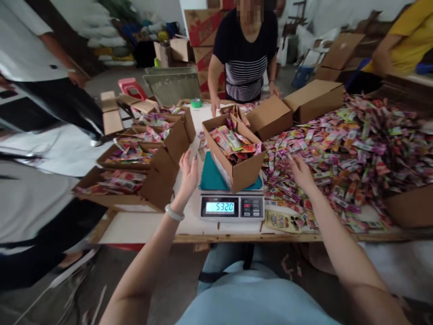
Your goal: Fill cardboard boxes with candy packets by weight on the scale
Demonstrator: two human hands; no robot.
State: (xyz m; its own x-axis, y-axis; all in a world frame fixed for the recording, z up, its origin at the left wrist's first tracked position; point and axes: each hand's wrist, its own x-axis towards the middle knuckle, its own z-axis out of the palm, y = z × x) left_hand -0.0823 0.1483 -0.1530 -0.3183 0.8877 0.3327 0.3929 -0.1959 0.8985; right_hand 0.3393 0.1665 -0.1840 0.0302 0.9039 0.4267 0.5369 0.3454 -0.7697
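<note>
Filled boxes [135,174] line the table's [189,228] left edge, their contents blurred. The left hand [188,174] hovers with fingers loosely spread, holding nothing, beside the packet-filled carton [237,155] on the scale [232,205] at the front edge. The right hand [301,174] rests on the packet heap [355,149], its fingertips hidden, grip unclear.
</note>
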